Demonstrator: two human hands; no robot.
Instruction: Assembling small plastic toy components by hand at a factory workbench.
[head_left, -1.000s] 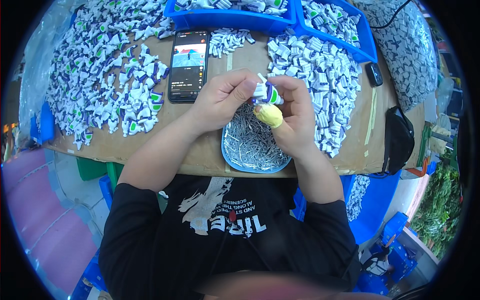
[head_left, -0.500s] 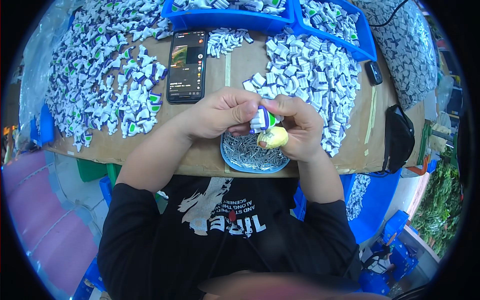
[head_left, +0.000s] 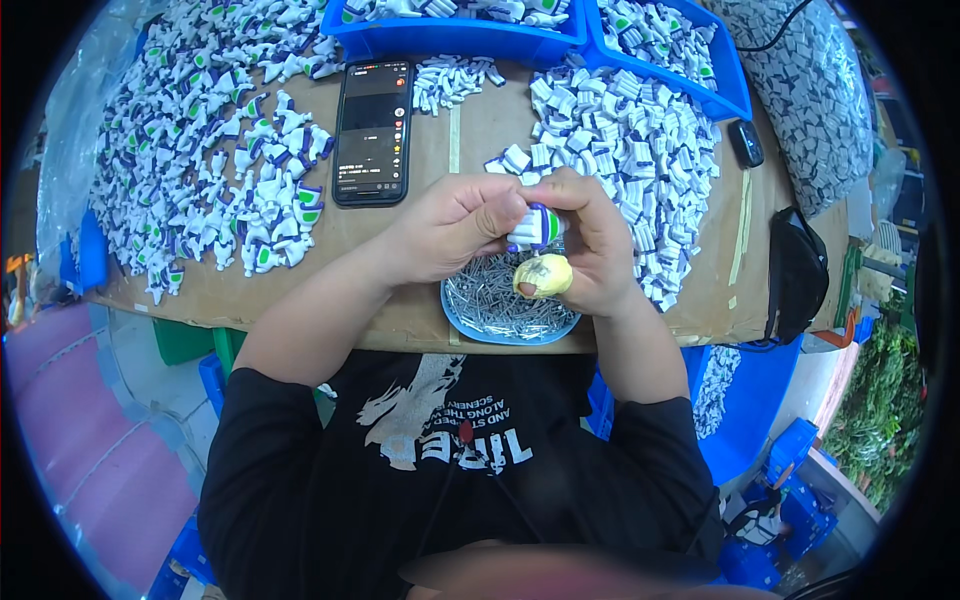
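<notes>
Close in front of me, my left hand and my right hand meet, fingers closed on one small white, purple and green plastic toy part. Fingertips pinch its upper end, and part of it is hidden behind them. A yellow wrap covers one finger of the right hand. Directly below the hands sits a light blue bowl of thin metal screws or pins. White and purple ribbed pieces lie piled just beyond the right hand.
Many white, purple and green figure parts cover the left of the table. A phone lies near the middle. Blue bins stand at the back. To the right are a black key fob, a black pouch and a filled plastic bag.
The toy part has turned and shifted slightly right between my fingers. My right hand has drawn a little left. The picture on the phone screen has gone dark.
</notes>
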